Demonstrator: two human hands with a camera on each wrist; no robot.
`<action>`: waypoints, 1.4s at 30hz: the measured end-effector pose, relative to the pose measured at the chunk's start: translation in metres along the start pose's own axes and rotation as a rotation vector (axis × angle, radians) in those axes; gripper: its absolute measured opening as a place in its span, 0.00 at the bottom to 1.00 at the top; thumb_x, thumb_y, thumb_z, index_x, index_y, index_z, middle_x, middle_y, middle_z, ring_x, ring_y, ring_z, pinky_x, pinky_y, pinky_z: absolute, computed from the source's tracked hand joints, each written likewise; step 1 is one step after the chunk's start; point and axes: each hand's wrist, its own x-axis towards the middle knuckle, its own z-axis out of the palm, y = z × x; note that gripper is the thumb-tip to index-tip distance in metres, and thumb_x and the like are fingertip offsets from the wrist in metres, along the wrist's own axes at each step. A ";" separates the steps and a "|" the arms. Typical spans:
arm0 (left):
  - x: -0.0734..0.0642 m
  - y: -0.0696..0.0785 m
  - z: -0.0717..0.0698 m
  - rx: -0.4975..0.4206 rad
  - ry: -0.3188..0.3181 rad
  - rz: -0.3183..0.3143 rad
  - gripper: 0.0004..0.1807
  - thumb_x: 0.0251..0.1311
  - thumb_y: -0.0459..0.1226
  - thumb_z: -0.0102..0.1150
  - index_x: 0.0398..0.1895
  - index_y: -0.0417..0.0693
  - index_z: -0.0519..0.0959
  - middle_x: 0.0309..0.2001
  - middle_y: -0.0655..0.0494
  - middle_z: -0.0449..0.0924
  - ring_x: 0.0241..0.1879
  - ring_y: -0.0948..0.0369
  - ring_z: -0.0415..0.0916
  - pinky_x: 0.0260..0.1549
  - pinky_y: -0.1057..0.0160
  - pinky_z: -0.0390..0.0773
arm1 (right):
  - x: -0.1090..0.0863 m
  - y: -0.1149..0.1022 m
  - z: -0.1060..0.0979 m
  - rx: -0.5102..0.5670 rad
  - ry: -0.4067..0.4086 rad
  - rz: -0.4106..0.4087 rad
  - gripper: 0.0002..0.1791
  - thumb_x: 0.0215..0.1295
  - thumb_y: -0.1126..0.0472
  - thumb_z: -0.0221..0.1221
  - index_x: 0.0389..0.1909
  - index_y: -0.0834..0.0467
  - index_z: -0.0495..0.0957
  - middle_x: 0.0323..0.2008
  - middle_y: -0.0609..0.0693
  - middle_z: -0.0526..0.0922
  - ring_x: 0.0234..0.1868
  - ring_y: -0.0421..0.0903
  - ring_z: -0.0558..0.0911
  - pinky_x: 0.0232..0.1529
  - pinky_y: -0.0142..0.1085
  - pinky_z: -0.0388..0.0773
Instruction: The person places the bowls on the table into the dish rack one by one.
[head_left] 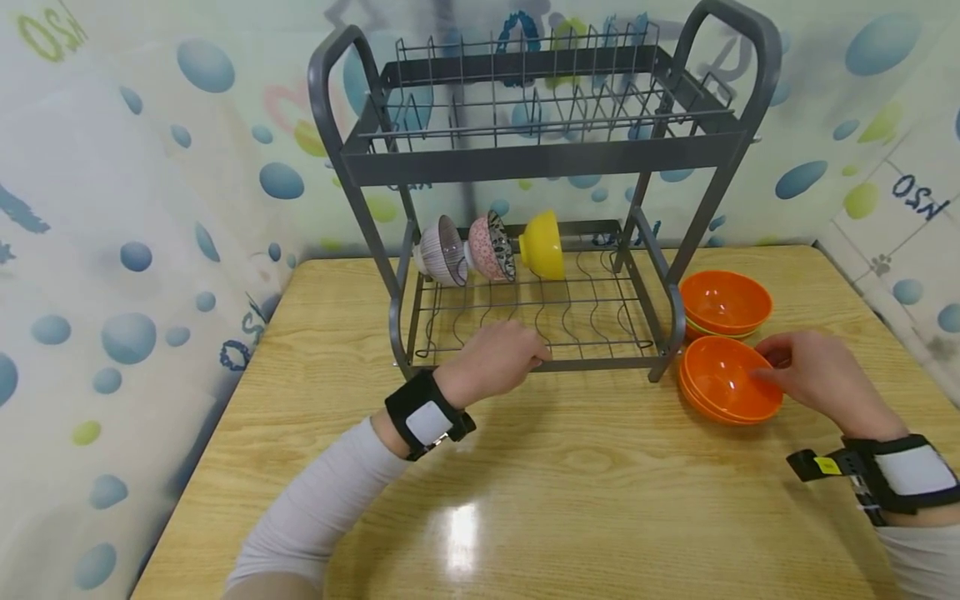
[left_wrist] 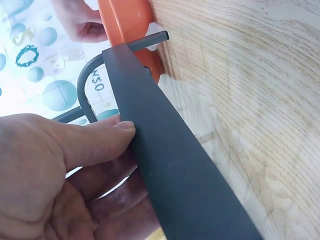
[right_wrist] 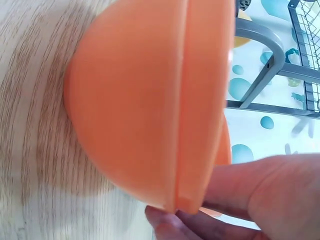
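Note:
My left hand (head_left: 495, 357) holds the front bar (left_wrist: 155, 130) of the dish rack's lower tier, thumb against its edge. At the right, my right hand (head_left: 825, 377) pinches the rim of the orange bowls (head_left: 731, 379), thumb inside and fingers outside. Two of these bowls are nested, seen from the side as orange walls (right_wrist: 135, 100) in the right wrist view. Whether the fingers take one rim or both, I cannot tell. Standing on edge in the lower tier are a striped bowl (head_left: 441, 252), a pink patterned bowl (head_left: 486, 250) and a yellow bowl (head_left: 543, 246).
Behind the held bowls stands another orange bowl (head_left: 726, 300) stacked on a green-rimmed one. The grey two-tier dish rack (head_left: 540, 162) has a wire upper basket (head_left: 525, 108). A wooden table (head_left: 585, 500) carries everything, with a patterned wall covering (head_left: 202, 208) around it.

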 end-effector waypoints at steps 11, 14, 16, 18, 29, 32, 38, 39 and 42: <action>0.001 0.000 0.000 -0.018 -0.015 -0.005 0.12 0.65 0.33 0.52 0.35 0.52 0.87 0.27 0.59 0.81 0.23 0.67 0.67 0.21 0.72 0.68 | 0.002 0.001 0.003 0.012 0.058 -0.001 0.20 0.54 0.60 0.66 0.42 0.72 0.80 0.32 0.64 0.83 0.27 0.47 0.77 0.24 0.35 0.75; 0.000 0.000 -0.001 -0.015 -0.014 -0.005 0.12 0.66 0.33 0.52 0.36 0.52 0.87 0.28 0.58 0.82 0.23 0.68 0.68 0.23 0.71 0.70 | 0.001 -0.001 0.002 0.016 0.061 0.016 0.19 0.56 0.61 0.64 0.43 0.72 0.79 0.32 0.64 0.83 0.26 0.47 0.77 0.24 0.36 0.75; 0.000 0.000 -0.001 -0.013 -0.013 -0.006 0.12 0.66 0.33 0.52 0.35 0.53 0.87 0.28 0.58 0.82 0.23 0.68 0.68 0.23 0.71 0.69 | 0.000 -0.003 0.001 0.014 0.068 0.020 0.19 0.57 0.62 0.63 0.44 0.73 0.79 0.32 0.65 0.83 0.26 0.47 0.77 0.24 0.36 0.76; 0.000 0.000 -0.001 -0.014 -0.013 -0.007 0.12 0.66 0.33 0.52 0.34 0.53 0.86 0.26 0.59 0.81 0.23 0.68 0.66 0.22 0.72 0.68 | -0.001 -0.005 0.001 0.006 0.083 0.023 0.18 0.58 0.63 0.62 0.44 0.74 0.79 0.32 0.66 0.83 0.25 0.47 0.77 0.24 0.36 0.76; 0.001 0.000 -0.001 -0.016 -0.011 -0.004 0.11 0.65 0.33 0.53 0.31 0.53 0.85 0.23 0.60 0.77 0.22 0.67 0.64 0.20 0.72 0.64 | -0.003 -0.007 -0.003 -0.028 0.129 0.007 0.19 0.58 0.63 0.63 0.44 0.75 0.78 0.31 0.69 0.83 0.24 0.48 0.76 0.21 0.36 0.74; 0.001 0.000 -0.001 -0.021 -0.011 -0.006 0.11 0.65 0.33 0.53 0.32 0.52 0.86 0.24 0.60 0.79 0.22 0.67 0.64 0.21 0.72 0.65 | -0.004 -0.008 -0.005 -0.033 0.144 -0.004 0.18 0.57 0.63 0.63 0.43 0.74 0.79 0.31 0.68 0.83 0.24 0.48 0.77 0.21 0.35 0.74; 0.001 0.000 -0.001 -0.029 -0.015 -0.009 0.11 0.64 0.32 0.54 0.37 0.53 0.87 0.31 0.58 0.85 0.26 0.67 0.71 0.25 0.71 0.73 | -0.006 -0.008 -0.009 -0.033 0.153 -0.003 0.18 0.59 0.62 0.62 0.43 0.74 0.79 0.31 0.68 0.84 0.24 0.48 0.78 0.21 0.35 0.73; 0.001 0.000 -0.001 -0.029 -0.016 -0.010 0.12 0.64 0.32 0.54 0.38 0.53 0.87 0.33 0.58 0.86 0.27 0.67 0.74 0.27 0.70 0.76 | -0.006 -0.008 -0.010 -0.034 0.157 0.001 0.18 0.59 0.62 0.62 0.43 0.74 0.79 0.31 0.68 0.83 0.24 0.48 0.78 0.21 0.35 0.73; 0.001 0.000 -0.001 -0.024 -0.020 -0.015 0.13 0.64 0.32 0.54 0.41 0.53 0.87 0.39 0.57 0.87 0.33 0.66 0.80 0.33 0.67 0.80 | -0.007 -0.010 -0.012 -0.036 0.177 0.015 0.19 0.60 0.63 0.61 0.44 0.75 0.78 0.31 0.69 0.83 0.23 0.47 0.77 0.20 0.36 0.74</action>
